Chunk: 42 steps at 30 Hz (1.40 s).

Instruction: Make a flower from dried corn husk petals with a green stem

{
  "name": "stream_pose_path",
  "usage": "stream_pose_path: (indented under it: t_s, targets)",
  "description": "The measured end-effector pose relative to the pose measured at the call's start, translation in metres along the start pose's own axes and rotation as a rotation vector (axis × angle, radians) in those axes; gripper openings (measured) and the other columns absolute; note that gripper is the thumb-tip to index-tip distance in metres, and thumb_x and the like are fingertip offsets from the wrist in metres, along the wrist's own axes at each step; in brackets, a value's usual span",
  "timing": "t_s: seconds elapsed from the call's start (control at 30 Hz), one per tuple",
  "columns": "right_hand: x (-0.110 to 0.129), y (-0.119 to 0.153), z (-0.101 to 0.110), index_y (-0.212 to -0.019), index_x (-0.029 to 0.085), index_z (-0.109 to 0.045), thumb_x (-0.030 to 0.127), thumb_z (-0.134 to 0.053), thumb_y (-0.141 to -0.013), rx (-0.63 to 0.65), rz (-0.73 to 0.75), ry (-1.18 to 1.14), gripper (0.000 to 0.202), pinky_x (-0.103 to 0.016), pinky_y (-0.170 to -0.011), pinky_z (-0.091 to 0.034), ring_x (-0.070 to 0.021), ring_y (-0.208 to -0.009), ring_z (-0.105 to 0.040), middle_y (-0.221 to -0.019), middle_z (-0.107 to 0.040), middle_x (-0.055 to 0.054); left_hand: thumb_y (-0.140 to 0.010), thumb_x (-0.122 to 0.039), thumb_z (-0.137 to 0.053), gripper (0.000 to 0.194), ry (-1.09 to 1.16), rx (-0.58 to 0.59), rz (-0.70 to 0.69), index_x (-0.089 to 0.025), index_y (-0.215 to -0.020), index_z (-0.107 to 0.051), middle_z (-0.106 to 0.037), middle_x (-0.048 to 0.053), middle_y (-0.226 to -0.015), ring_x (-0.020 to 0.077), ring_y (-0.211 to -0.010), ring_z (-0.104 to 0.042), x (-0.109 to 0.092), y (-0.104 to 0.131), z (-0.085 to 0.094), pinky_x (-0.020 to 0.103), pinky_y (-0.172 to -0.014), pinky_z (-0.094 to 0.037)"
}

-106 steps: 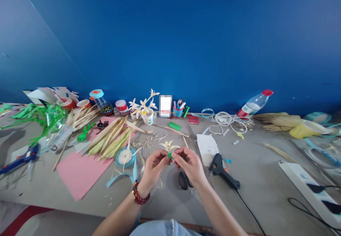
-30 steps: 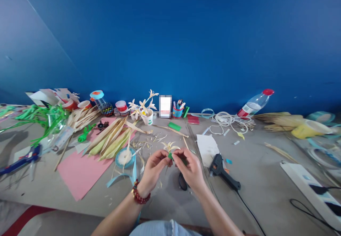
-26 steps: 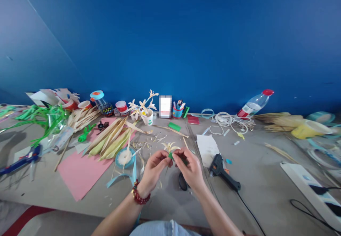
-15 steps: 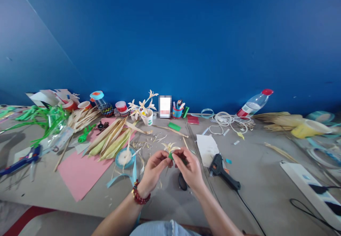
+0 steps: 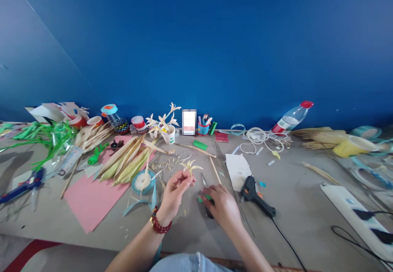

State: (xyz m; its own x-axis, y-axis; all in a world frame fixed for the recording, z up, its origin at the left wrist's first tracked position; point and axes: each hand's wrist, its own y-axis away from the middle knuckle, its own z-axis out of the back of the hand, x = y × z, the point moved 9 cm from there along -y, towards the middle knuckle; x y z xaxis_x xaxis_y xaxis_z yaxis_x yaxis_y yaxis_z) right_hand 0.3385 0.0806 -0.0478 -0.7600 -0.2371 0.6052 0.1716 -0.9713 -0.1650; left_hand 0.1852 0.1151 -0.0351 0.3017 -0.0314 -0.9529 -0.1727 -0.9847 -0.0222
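Note:
Between the thumb and fingers of my left hand (image 5: pixel 178 188) is a pale flower (image 5: pixel 192 166) with narrow, pointed petals like dried husk. It is held upright by its base just above the table. My right hand (image 5: pixel 223 204) is lower and to the right, its fingers curled down over a pair of scissors (image 5: pixel 204 179). A small green strip (image 5: pixel 205 198) shows at those fingertips, over the scissors. The blades point away from me, and the dark handles are partly covered by the hand. The strip's far end is hidden.
Corn husks (image 5: pixel 124 161) and pink paper (image 5: pixel 95 202) lie left, beside a blue ribbon roll (image 5: pixel 143 182). A paper cup (image 5: pixel 168 135) holds similar flowers. Right are a glue gun (image 5: pixel 257 196) with its cord, white paper (image 5: pixel 238 171) and a power strip (image 5: pixel 353 214).
My right hand has left the flower and come down onto the scissors, the green strip moving with it. My left hand keeps the flower, now without green at its base.

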Motion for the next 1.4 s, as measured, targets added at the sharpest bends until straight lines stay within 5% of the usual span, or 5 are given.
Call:
stream_pose_path:
  t_s: [0.17,0.4,0.97,1.27,1.4]
  targets:
    - [-0.052,0.036,0.076,-0.107,0.020,-0.066,0.034,-0.051,-0.093,-0.359,-0.015,0.316,0.026,-0.046,-0.090,-0.048,-0.0324,-0.100,-0.063,-0.108,-0.070,-0.014,-0.088,-0.029,-0.064,0.014,-0.004,0.018,0.000,-0.018,-0.080,-0.062,-0.064,0.002,-0.081,0.0135,-0.076,-0.053,0.000,0.000,0.001,0.026,-0.077,-0.042]
    - [-0.141,0.076,0.092,-0.114,0.017,-0.059,0.039,-0.048,-0.088,-0.222,-0.085,0.490,0.036,-0.048,-0.089,-0.052,-0.0343,-0.102,-0.065,-0.117,-0.065,-0.017,-0.087,-0.028,-0.065,0.013,0.009,0.033,-0.012,-0.017,-0.080,-0.064,-0.064,0.002,-0.079,0.0136,-0.076,-0.055,0.000,-0.001,-0.004,0.025,-0.075,-0.043]
    - [-0.147,0.067,0.099,-0.093,0.020,-0.062,0.037,-0.058,-0.079,-0.223,0.030,0.366,0.022,-0.049,-0.089,-0.053,-0.0343,-0.103,-0.065,-0.108,-0.067,-0.016,-0.086,-0.028,-0.065,0.014,0.013,0.053,0.022,-0.017,-0.079,-0.063,-0.063,0.003,-0.077,0.0142,-0.076,-0.055,0.000,0.001,-0.007,0.027,-0.076,-0.044]
    - [-0.162,0.068,0.104,-0.101,0.024,-0.060,0.042,-0.059,-0.081,-0.157,-0.136,0.195,0.028,-0.038,-0.077,-0.056,-0.0289,-0.087,-0.071,-0.096,-0.073,-0.009,-0.086,-0.028,-0.066,0.014,0.036,0.052,0.030,-0.017,-0.078,-0.063,-0.063,0.002,-0.078,0.0140,-0.076,-0.055,0.002,0.000,-0.007,0.026,-0.076,-0.044]
    - [-0.161,0.074,0.122,-0.112,0.023,-0.057,0.044,-0.062,-0.081,-0.335,-0.212,-0.149,0.037,-0.039,-0.081,-0.056,-0.0291,-0.092,-0.069,-0.104,-0.071,-0.010,-0.083,-0.031,-0.069,0.017,0.028,0.039,0.050,-0.017,-0.076,-0.063,-0.062,0.002,-0.075,0.0142,-0.073,-0.055,-0.001,0.000,-0.008,0.026,-0.074,-0.045]
